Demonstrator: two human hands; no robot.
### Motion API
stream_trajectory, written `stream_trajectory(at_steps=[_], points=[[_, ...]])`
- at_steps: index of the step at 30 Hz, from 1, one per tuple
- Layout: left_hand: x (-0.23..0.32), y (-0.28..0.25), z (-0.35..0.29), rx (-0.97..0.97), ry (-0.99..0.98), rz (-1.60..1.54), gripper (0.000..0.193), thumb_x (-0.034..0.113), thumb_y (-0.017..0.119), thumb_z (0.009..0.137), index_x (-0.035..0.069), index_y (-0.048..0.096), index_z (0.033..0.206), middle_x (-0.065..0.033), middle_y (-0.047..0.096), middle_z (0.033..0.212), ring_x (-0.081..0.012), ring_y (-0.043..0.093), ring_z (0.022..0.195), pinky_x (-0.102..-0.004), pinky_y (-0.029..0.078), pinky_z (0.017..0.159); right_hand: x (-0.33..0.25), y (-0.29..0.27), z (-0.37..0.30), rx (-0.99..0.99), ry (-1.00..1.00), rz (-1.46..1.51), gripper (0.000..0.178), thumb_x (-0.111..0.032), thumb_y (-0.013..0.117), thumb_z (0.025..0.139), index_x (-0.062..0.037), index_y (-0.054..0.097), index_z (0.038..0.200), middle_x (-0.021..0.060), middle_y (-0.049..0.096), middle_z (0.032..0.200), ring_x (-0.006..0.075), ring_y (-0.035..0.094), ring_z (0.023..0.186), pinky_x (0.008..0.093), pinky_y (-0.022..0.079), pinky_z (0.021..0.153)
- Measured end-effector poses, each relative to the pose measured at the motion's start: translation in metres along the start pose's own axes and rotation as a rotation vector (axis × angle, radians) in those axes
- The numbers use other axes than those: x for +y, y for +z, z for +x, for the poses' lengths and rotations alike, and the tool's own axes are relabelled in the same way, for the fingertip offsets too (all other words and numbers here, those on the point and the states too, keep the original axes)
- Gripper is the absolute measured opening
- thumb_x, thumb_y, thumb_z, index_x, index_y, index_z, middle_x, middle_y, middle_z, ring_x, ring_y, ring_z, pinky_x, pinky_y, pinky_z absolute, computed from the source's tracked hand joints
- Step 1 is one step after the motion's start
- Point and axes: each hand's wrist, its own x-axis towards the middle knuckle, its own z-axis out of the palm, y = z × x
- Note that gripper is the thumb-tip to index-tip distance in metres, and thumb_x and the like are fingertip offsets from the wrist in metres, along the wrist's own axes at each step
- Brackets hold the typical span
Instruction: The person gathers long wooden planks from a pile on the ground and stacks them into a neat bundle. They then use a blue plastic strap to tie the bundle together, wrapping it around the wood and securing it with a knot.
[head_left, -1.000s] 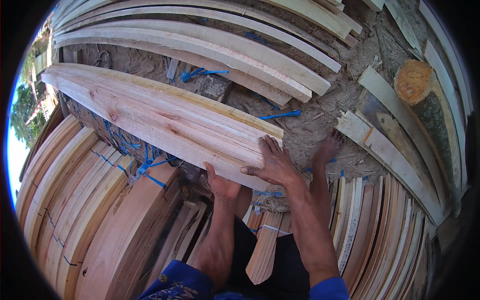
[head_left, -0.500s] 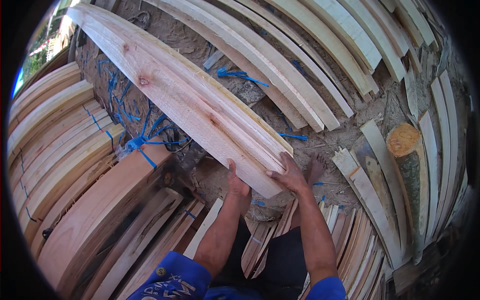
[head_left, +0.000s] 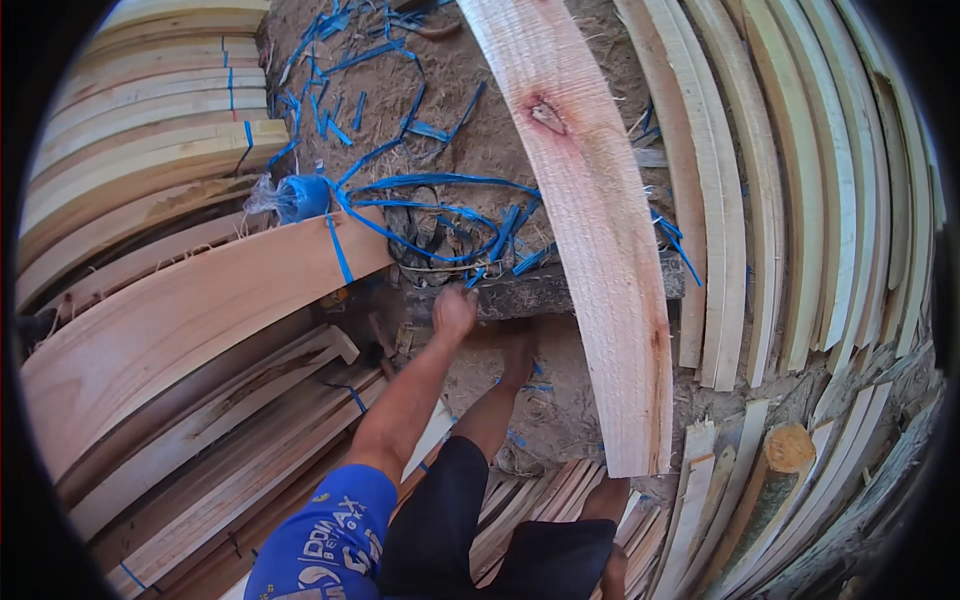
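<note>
Left grip seemingly touches blue twine by dark beam

Brown dirt flr, rough & uneven; diffuse daylt.

One blue left sleeve, bearing white printed lettering; capitals are running in stacked lines, a smaller row sitting beneath a larger one; heavier letters are lying below, partly escaping me among folds; a small yellow mark is showing above the print.
</note>
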Motion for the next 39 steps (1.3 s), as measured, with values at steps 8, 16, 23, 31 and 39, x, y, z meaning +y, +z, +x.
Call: stream_trajectory(at_steps=[8,16,23,31,39], points=[[-0.057,-0.043,0.117,-0.446,0.514,0.902,0.024,0.018,0.044,0.086,0.005,0.061,0.095,-0.0140,0.064,0.096,-0.0359,0.058,0.094,-0.0506,0.031,0.099,-0.014,0.066,-0.061,0.364,0.007,-0.694,0.029,-0.029,0.054,0.087,-0.0027,0.060,0.099,0.0057,0.060,0.085,0.0174,0.059,0.072,0.0287,0.047,0.062],[-0.060,-0.090,-0.044,-0.343,0.379,0.089,0.021,0.018,0.060,0.077,0.004,0.060,0.094,-0.0178,0.057,0.099,-0.0356,0.055,0.096,-0.0447,0.045,0.080,-0.242,0.219,-0.212,-0.366,-0.683,0.181,0.041,-0.030,0.056,0.090,0.0017,0.052,0.115,0.0134,0.063,0.097,0.0167,0.062,0.088,0.0256,0.049,0.074],[-0.041,-0.046,0.108,-0.502,0.687,0.962,0.036,0.025,0.047,0.082,0.007,0.064,0.108,-0.0095,0.031,0.143,-0.0301,0.021,0.135,-0.0516,0.020,0.106,-0.206,0.267,-0.159,-0.635,-0.342,0.215,0.034,-0.019,0.055,0.090,0.0015,0.051,0.117,0.0124,0.063,0.100,0.0146,0.061,0.087,0.0249,0.048,0.076],[-0.039,-0.012,0.019,-0.390,0.331,0.208,0.021,0.020,0.055,0.075,0.004,0.063,0.086,-0.0197,0.061,0.088,-0.0386,0.057,0.086,-0.0444,0.047,0.080,-0.206,0.253,-0.123,-0.629,-0.160,0.700,0.029,-0.022,0.053,0.092,0.0007,0.054,0.110,0.0110,0.064,0.089,0.0137,0.062,0.074,0.0242,0.051,0.064],[-0.050,-0.048,0.049,-0.432,0.589,0.903,0.035,0.027,0.056,0.075,0.007,0.063,0.102,-0.0165,0.042,0.130,-0.0328,0.039,0.121,-0.0455,0.039,0.094,-0.202,0.262,-0.109,-0.504,-0.238,0.584,0.030,-0.028,0.056,0.089,-0.0023,0.057,0.105,0.0087,0.063,0.083,0.0129,0.061,0.068,0.0243,0.050,0.061]])
